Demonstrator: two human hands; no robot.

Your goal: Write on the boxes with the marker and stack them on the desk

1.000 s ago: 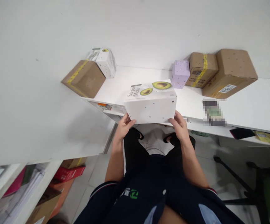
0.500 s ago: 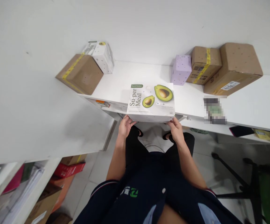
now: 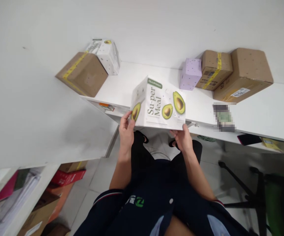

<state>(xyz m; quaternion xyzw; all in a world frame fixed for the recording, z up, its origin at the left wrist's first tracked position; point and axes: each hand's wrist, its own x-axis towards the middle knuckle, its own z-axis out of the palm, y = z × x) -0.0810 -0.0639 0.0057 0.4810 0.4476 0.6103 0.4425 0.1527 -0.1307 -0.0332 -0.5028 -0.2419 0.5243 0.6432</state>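
At the centre of the frame, a white rectangular box (image 3: 165,105) is held tilted at the front edge of the white tabletop (image 3: 125,83). Its printed panel reads "Su-per Meal" beside two halved avocados; a third marks the left side. The left hand (image 3: 126,132) grips the lower left corner, fingers partly closed; the right hand's (image 3: 184,140) fingers pinch the lower right corner. Surfaces appear smooth, edges straight. Upper left, a brown cardboard carton (image 3: 92,75) carries yellow tape; upper right, a lilac box (image 3: 191,73) is dotted.

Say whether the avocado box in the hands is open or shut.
The avocado box looks shut: no flap lifts on its printed face or left end; other sides are hidden.
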